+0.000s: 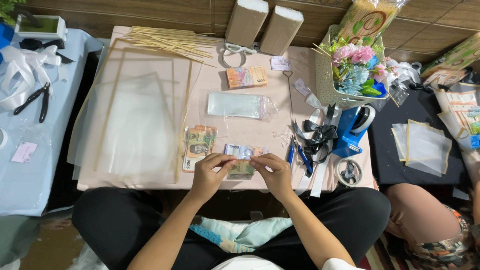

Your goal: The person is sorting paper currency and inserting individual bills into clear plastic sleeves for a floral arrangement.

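My left hand point(210, 174) and my right hand point(272, 172) meet at the table's near edge, both pinching one folded greenish banknote point(242, 170). Just beyond my fingers a purple banknote point(241, 151) lies flat. To its left lies a small pile of greenish banknotes point(198, 145). A thicker stack of orange banknotes point(247, 77) rests further back. Between them lies a bundle of clear plastic sleeves point(239, 105).
The low pink table point(150, 180) carries large gold-edged clear sheets point(135, 120), wooden skewers point(170, 42), white scissors point(235, 50), blue-handled pliers point(298, 156), black ribbon point(320, 135), a blue tape dispenser point(352, 130) and a basket of flowers point(350, 70). Another person's knee point(425, 220) is at right.
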